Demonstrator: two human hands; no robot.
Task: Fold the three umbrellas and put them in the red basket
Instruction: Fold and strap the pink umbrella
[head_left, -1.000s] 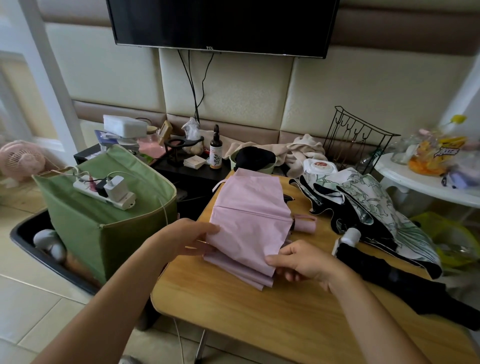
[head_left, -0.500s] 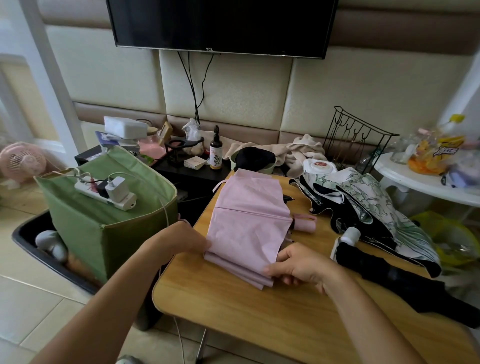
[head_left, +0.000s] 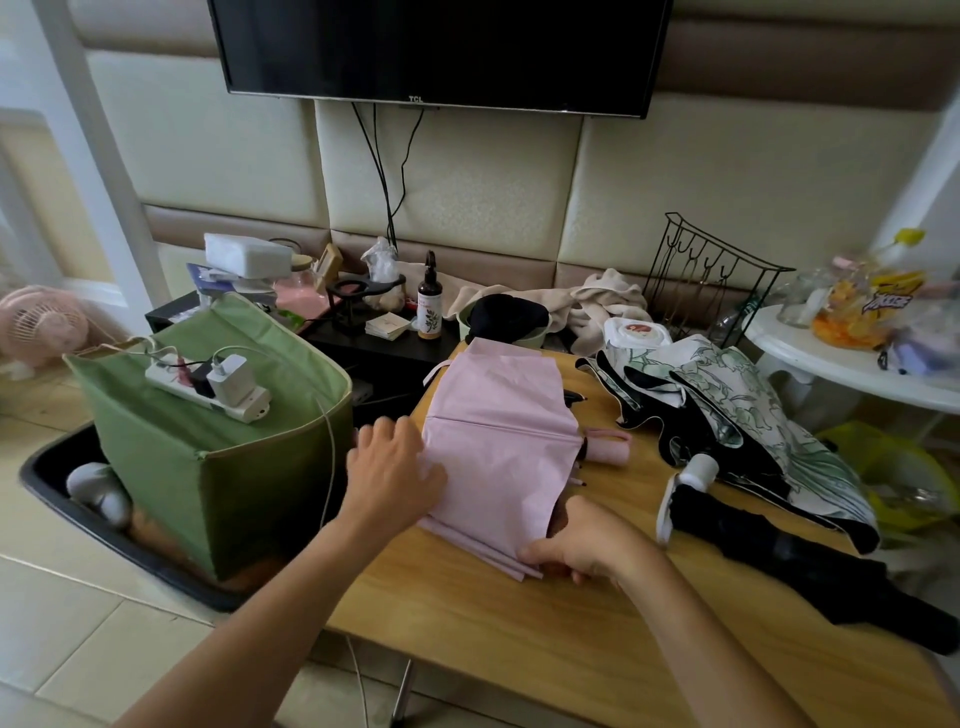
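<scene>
A pink umbrella (head_left: 498, 431) lies collapsed on the wooden table (head_left: 597, 639), its canopy spread in flat panels, its pink handle (head_left: 608, 449) pointing right. My left hand (head_left: 392, 467) lies flat with spread fingers on the canopy's left edge. My right hand (head_left: 582, 545) grips the near folded corner of the pink fabric. To the right lie a black umbrella (head_left: 810, 571) with a white tip and a green-leaf-print umbrella (head_left: 737, 410) with black lining. No red basket is in view.
A green fabric bin (head_left: 208, 467) with a power strip (head_left: 208, 389) on top stands left of the table, inside a black tray (head_left: 104, 530). Bottle (head_left: 430, 306), cloths and a wire rack (head_left: 711, 275) crowd the back. A white round table (head_left: 852, 364) is at right.
My left hand has moved from the canopy's edge onto the pink fabric and now presses it flat. My right hand has kept its grip on the near corner.
</scene>
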